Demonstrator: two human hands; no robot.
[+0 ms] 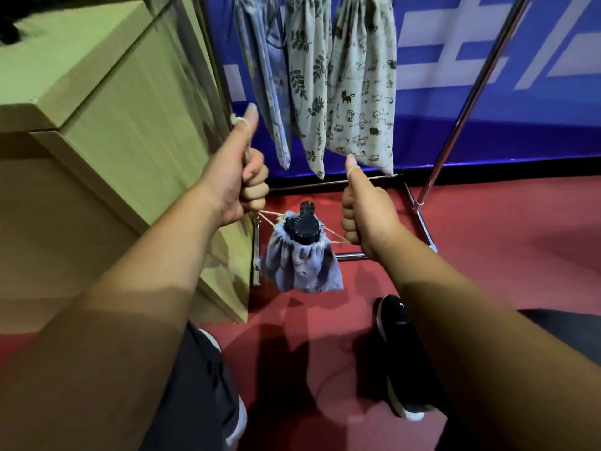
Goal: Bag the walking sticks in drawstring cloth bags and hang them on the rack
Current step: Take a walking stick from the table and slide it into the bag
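The blue drawstring bag (302,271) hangs just below picture centre, between the two hands, with the dark end of the walking stick (305,219) protruding from its gathered mouth. The stick's long axis runs near vertical, pointing down at the red floor (487,255), so it appears strongly foreshortened. The left hand (237,183) is fisted round one run of the drawstring cord (270,213), thumb raised with cord looped over it; the bag lies at 4 o'clock from this hand. The right hand (364,213) grips the opposite run in the same manner, thumb raised and looped; the bag lies at 8 o'clock from it. Both cords are taut and both hands are about equally near the bag. Three filled bags, blue (270,92), leaf-print (309,92) and cat-print (364,92), hang at 12 o'clock on the rack (471,92); its top rail is out of view. Judgement: the mouth is nearly closed; the next move calls for lifting the bag toward 12 o'clock, keeping the stick vertical.
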